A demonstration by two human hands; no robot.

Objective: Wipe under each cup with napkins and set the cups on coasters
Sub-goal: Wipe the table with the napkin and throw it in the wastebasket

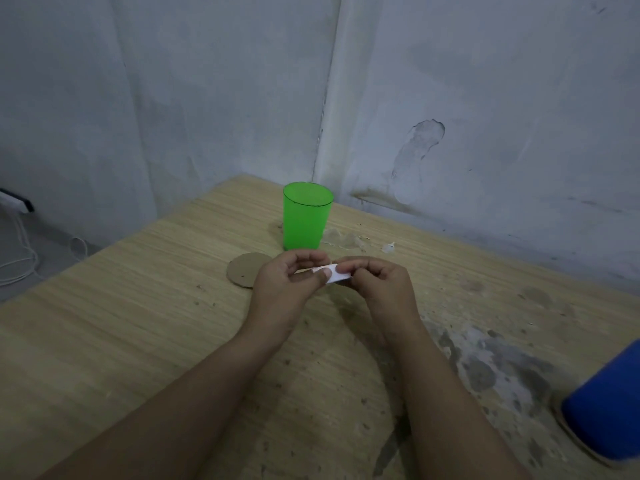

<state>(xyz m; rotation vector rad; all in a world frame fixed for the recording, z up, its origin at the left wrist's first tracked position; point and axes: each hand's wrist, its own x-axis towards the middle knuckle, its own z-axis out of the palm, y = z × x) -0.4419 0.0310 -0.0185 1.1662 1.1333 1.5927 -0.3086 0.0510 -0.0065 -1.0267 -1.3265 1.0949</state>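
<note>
Not seeing any readable text, labels, brand names or numbers anywhere here, nothing is showing print clearly enough to make out.

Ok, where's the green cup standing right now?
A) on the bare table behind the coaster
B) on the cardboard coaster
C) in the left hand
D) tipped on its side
A: the green cup stands upright on the table, just behind the empty cardboard coaster.
</note>
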